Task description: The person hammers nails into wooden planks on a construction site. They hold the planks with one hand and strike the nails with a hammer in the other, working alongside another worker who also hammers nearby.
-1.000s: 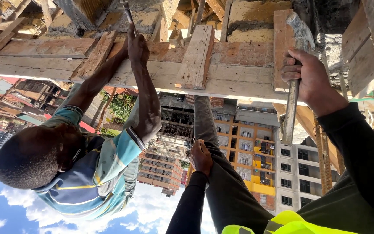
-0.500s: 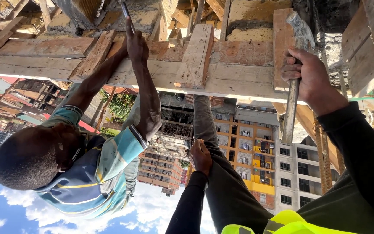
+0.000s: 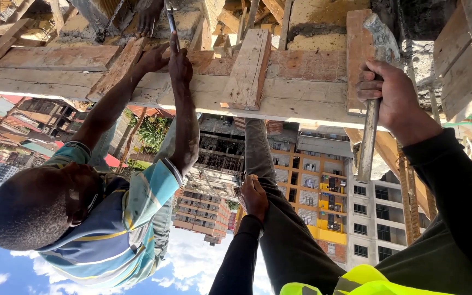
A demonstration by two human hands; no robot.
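Yellow high-visibility vest [image 3: 356, 278] showed at the near edge of the view. The left hand [image 3: 253, 196] lay flat with loosely curled fingers on the person's own dark trouser leg [image 3: 279, 229] and held nothing. The right hand [image 3: 394, 98] was closed in a full fist about the upper handle of a hammer [image 3: 367, 147]. The hammer head lay against the grey concrete, just beside an upright board [image 3: 359, 60] fixed to the long timber plank [image 3: 301, 98].

Judgement: the grip sat close to the head, which suits short controlled taps. A steady stance and a clear line away from the other worker's fingers would be needed.

A co-worker in a striped shirt reached to the same plank. That worker's hand [image 3: 180, 60] touched a thin metal tool [image 3: 170, 22]; its exact kind could not be told. A short wood block [image 3: 247, 68] lay across the plank between the two workers.

No containers were seen. Multi-storey buildings [image 3: 312, 180] and sky lay far behind.
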